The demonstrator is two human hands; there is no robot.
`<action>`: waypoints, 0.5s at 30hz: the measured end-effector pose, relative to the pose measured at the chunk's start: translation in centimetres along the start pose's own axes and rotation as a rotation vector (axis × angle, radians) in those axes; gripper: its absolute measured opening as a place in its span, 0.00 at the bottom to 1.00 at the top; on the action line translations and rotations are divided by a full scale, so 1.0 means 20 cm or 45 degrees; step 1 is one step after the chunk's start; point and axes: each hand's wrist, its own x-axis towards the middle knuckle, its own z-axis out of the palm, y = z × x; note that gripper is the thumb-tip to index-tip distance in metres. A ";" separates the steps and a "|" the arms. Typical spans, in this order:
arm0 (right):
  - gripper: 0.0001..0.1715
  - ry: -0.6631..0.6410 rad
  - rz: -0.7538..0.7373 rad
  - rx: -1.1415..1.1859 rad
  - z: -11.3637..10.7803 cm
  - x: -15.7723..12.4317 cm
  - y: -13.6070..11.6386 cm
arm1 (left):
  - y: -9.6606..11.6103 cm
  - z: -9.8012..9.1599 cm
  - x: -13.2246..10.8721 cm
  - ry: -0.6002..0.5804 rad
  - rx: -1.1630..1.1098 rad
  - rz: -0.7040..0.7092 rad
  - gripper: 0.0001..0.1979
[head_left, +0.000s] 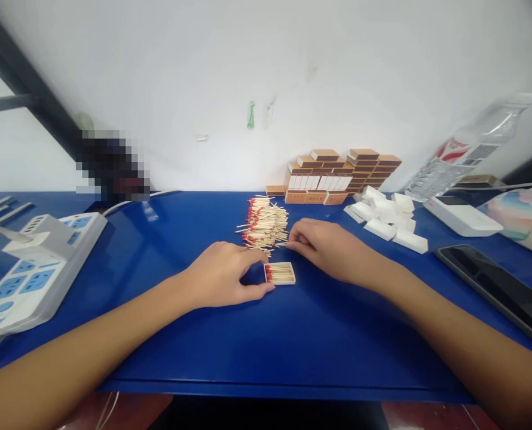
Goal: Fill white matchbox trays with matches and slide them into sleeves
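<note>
Matchbox tray (293,273), white, red-headed matches (280,274) inside

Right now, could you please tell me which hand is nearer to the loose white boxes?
The right hand, a short way left of the white boxes. The left hand is farther left, at the tray of matches.

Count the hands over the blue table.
2: the left hand at the left end of the small tray, the right hand just right of the match pile.
</note>
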 end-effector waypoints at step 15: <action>0.11 -0.035 -0.156 0.244 -0.02 -0.01 -0.01 | 0.01 0.02 -0.01 0.071 -0.015 -0.001 0.16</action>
